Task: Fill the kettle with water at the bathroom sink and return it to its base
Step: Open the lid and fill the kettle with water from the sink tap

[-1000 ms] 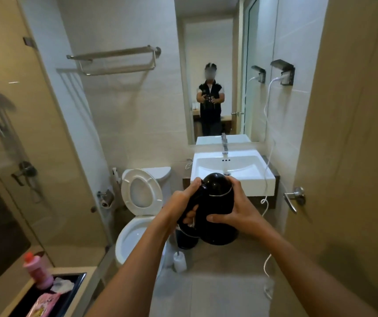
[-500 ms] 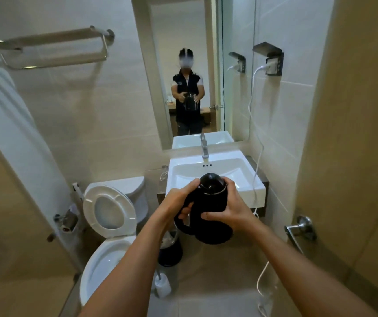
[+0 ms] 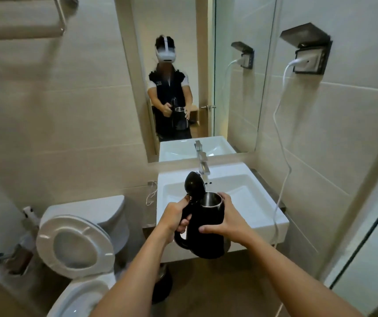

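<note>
A black kettle [image 3: 206, 236] with a steel inside hangs in the air just in front of the white sink [image 3: 258, 213]. Its round lid [image 3: 193, 184] stands flipped up on the left side of the mouth. My left hand [image 3: 175, 217] grips the handle, thumb by the lid hinge. My right hand [image 3: 223, 219] wraps the kettle's body from the right. The chrome tap [image 3: 202, 164] rises at the back of the basin, a short way beyond the kettle. No water runs from it.
A toilet [image 3: 76, 245] with its seat raised stands left of the sink. A white cable [image 3: 281, 143] hangs from a wall socket [image 3: 309, 58] down past the sink's right edge. A mirror [image 3: 240, 110] above the basin reflects a person. A dark bin [image 3: 162, 284] sits below.
I have come closer to the sink. The kettle's lid, shut before, now stands open. Both hands keep their hold on the kettle.
</note>
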A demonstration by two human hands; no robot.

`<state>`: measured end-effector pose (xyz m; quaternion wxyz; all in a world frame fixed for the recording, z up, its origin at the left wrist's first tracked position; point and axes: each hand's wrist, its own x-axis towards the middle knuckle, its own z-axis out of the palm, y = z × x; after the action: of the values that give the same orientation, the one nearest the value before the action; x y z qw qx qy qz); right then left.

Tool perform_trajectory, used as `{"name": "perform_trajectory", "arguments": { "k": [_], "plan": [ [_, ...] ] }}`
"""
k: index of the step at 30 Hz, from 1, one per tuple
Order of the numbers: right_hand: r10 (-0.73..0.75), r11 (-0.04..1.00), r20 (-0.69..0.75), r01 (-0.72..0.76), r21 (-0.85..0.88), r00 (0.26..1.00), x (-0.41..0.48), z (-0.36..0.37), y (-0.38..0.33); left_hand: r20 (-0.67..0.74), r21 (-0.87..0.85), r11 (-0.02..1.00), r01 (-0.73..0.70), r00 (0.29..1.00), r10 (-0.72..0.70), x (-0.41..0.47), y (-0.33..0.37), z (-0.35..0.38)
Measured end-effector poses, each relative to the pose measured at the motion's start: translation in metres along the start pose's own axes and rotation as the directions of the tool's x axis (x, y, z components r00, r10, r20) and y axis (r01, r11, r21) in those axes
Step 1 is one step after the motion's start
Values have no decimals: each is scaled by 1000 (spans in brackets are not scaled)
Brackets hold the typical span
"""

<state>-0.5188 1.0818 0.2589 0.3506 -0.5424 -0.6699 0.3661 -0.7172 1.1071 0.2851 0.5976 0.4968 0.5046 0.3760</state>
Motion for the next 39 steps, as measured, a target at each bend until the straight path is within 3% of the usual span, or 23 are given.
{"name": "perform_trajectory", "arguments": {
  "k": [10, 13, 18, 24, 29, 33, 39],
  "plan": [
    [161, 986, 146, -152, -69, 976, 163, -23, 83, -18, -52, 995, 89, 996, -90, 178, -33, -12],
    [202, 979, 133, -196, -58, 970, 219, -48, 105, -48, -48, 989, 137, 989, -139, 231, -39, -8],
    [113, 946, 24, -100, -308, 993, 320, -78, 130, -108, -19, 978, 209, 972, -210, 300, -56, -4],
    [-34, 837, 114, 91, -540, 993, 397, -70, 142, -85, 14, 966, 260, 962, -258, 346, -66, -7],
    [-76, 782, 163, 161, -602, 984, 423, -55, 145, -67, 8, 966, 258, 964, -257, 365, -64, -12],
    [-22, 798, 156, 111, -592, 988, 436, -56, 140, -41, 13, 972, 236, 971, -236, 370, -64, -15],
    [70, 790, 256, 103, -604, 964, 463, -72, 116, -47, 0, 974, 227, 973, -227, 374, -59, -14]
  ]
}}
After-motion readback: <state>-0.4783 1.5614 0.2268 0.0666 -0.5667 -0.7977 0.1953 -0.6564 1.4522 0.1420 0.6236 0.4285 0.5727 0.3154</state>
